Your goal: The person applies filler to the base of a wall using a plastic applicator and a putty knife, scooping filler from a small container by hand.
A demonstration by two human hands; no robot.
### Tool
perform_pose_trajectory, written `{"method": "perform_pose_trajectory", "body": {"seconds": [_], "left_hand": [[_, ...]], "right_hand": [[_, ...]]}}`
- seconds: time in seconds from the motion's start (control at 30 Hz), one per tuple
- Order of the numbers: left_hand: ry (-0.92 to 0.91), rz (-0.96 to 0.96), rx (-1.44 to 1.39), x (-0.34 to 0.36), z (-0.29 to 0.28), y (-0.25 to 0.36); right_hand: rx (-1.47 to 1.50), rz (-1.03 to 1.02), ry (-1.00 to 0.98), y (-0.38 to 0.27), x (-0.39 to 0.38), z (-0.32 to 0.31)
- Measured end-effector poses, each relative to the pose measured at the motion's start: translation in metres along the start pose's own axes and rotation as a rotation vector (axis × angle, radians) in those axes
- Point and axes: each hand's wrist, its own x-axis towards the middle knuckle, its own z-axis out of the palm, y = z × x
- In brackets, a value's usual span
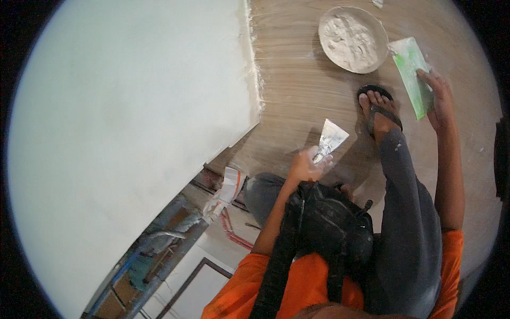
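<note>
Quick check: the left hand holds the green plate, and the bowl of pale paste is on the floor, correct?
Wrong hand: in the head view, the right hand holds the green plate. The bowl of pale paste is on the floor.

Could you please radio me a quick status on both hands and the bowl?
Left hand gripping scraper. Right hand holding green board. Bowl on floor, paste inside. Sandaled foot between the tools.
</note>
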Motion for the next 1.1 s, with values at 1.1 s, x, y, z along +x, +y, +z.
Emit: {"method": "perform_pose_trajectory", "body": {"seconds": [1.1], "left_hand": [[0.474, 0.489, -0.133, 0.018, -0.039, -0.006]], "right_hand": [[0.134, -0.466, -0.613, -0.282, -0.244, 0.214]]}}
